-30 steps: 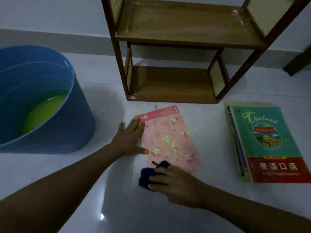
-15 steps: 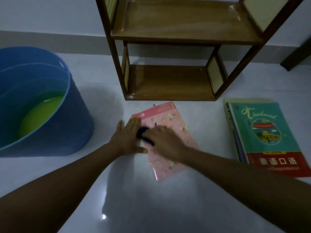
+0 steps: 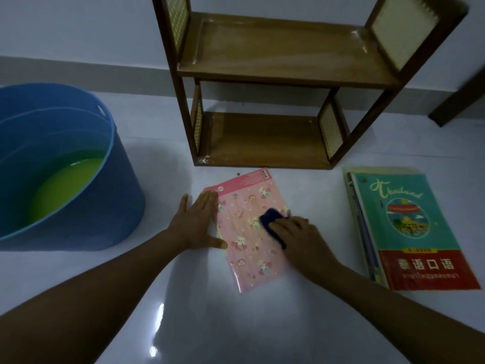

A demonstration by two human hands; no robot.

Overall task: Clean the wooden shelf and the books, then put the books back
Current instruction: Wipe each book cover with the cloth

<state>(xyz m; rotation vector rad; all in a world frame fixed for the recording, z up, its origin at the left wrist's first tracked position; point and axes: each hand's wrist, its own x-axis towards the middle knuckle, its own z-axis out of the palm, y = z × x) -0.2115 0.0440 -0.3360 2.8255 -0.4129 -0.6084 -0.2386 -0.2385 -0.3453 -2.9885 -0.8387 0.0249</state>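
A: Surface?
B: Glossy white floor (image 3: 236, 324), pale wall behind. Dim light.

A: Left to right?
B: Blue tub (image 3: 78, 179) far out to the left of the left hand (image 3: 195, 227), green liquid (image 3: 65, 185) inside. That hand lies flat with fingers straight and spread, pressing the left edge of the pink book (image 3: 246, 232). The pink book lies flat on the floor between both hands.

A: Right hand?
B: The right hand (image 3: 301, 237) has its fingers curled over a dark blue cloth (image 3: 271, 222), pressing it onto the pink cover.

A: Shelf?
B: Wooden shelf (image 3: 283, 74) stands beyond both hands, against the wall; both boards bare.

A: Rest of the books?
B: Book stack (image 3: 409, 232) right of the right hand, apart from it. A teal and red "Thailand" cover is on top.
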